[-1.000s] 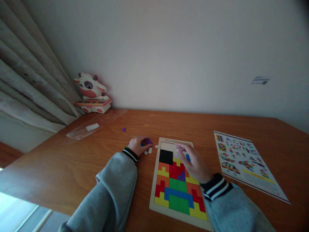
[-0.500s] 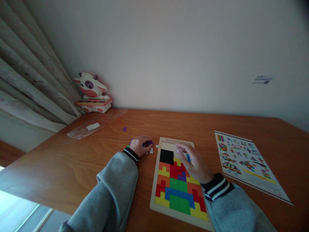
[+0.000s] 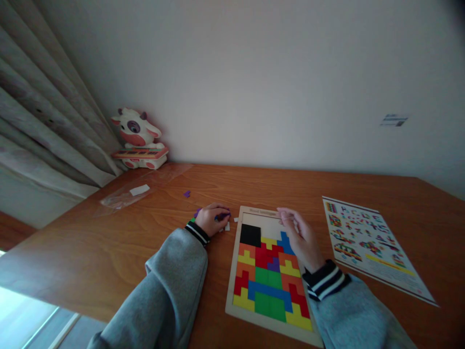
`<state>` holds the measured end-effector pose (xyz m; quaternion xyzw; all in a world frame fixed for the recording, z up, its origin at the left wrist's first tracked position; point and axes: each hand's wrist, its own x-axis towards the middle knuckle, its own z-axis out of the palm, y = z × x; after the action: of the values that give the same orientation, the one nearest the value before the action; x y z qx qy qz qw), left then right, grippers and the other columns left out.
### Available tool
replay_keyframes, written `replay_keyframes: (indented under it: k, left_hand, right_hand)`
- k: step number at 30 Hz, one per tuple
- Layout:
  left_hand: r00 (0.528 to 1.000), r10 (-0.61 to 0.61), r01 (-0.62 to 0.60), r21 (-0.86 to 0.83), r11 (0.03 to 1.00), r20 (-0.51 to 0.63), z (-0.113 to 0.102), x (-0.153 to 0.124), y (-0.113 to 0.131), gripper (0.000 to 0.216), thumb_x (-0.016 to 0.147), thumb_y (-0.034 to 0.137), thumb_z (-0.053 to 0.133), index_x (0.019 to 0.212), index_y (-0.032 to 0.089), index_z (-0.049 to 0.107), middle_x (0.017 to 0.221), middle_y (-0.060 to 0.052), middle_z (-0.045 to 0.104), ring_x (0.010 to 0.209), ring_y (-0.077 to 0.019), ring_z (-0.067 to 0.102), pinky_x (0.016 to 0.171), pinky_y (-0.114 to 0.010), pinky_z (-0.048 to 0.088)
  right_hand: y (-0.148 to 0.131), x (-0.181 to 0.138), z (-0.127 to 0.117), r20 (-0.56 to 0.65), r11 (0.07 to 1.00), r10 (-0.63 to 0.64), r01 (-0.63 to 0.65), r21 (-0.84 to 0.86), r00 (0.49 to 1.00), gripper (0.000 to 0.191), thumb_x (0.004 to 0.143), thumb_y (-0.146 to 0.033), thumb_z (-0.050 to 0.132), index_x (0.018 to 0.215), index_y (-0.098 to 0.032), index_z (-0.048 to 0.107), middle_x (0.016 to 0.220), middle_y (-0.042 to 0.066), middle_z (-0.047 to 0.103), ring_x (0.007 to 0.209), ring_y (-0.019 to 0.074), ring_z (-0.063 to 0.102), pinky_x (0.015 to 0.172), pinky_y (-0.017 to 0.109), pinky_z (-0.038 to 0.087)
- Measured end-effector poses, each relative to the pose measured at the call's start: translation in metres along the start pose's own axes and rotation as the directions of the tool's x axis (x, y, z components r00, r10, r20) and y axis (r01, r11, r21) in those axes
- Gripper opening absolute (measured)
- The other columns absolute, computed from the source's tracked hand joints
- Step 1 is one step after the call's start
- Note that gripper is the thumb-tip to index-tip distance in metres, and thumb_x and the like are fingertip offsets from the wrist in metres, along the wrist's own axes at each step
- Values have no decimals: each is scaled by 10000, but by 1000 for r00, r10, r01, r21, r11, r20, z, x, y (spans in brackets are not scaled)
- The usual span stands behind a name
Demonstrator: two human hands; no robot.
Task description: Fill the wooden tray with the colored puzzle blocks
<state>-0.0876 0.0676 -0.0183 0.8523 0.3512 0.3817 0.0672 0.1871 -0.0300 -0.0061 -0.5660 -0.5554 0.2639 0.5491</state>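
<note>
The board, at lower centre, is packed with bright pieces below a pale strip. The left hand is curled over loose pieces mid-frame; the right hand is bent over the board's upper-right edge. Whether anything is gripped cannot be told.

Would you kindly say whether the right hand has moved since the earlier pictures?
Yes; against the puzzle board, the right hand has shifted right, toward the board's far right corner.
</note>
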Motion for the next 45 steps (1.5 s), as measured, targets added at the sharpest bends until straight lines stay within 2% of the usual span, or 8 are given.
replay_keyframes:
  k: [5,12,16,22,27,33,37,45]
  left_hand:
    - [1000,13,-13,-18,1000,-26,0,1,4,144,826,220,600,864,195,737,941,-46,734,850,-149,697,792,-253,582]
    - [997,-22,23,-17,1000,79,-3,1,4,175,826,182,571,877,222,734,991,-41,752,917,-170,705,885,-309,570]
    - [993,-120,122,-183,975,23,-3,3,21,132,826,226,621,888,217,738,1012,-44,751,942,-184,705,904,-324,569]
    - [918,-390,228,-711,665,-70,22,7,85,174,816,294,702,915,158,744,949,-86,756,853,-195,719,805,-318,604]
    - [892,-451,231,-844,484,-14,36,11,114,181,770,326,756,868,174,752,926,-75,758,865,-204,714,843,-344,588]
    - [832,-532,318,-920,227,156,44,12,111,278,680,367,828,831,159,721,885,-59,753,806,-178,707,795,-315,586]
    - [797,-570,357,-916,181,198,49,12,101,364,673,389,833,898,143,687,867,-46,733,759,-148,696,768,-290,582]
    - [826,-467,462,-854,240,315,53,14,92,499,635,424,848,1021,141,707,868,-44,685,738,-141,685,784,-298,586]
  right_hand:
    - [3,3,-2,-62,994,58,-51,99,996,435,892,-586,508,1100,-219,614,996,87,676,886,218,627,819,374,519]
    - [0,3,-3,-30,994,46,-43,102,999,429,900,-574,505,1115,-213,594,991,98,665,843,211,618,792,385,535]
    - [-1,2,-1,8,995,35,-35,95,999,413,900,-555,521,1123,-214,589,1005,94,666,885,215,628,817,390,534]
    - [-13,-6,7,295,984,44,-93,155,954,397,860,-516,608,1127,-223,603,971,54,697,835,180,664,784,346,554]
    - [-22,-8,12,352,981,47,-109,158,935,332,794,-515,680,917,-208,651,854,28,711,789,182,670,731,326,557]
    - [-20,-4,5,368,962,97,-182,204,925,343,779,-532,686,826,-198,627,818,49,734,757,194,687,728,347,556]
    - [-18,0,-1,323,933,131,-226,279,937,381,766,-563,688,780,-212,541,876,84,756,749,205,709,714,369,571]
    - [-12,5,-5,173,929,182,-227,292,968,390,703,-545,750,755,-218,545,876,83,739,780,221,691,679,349,550]
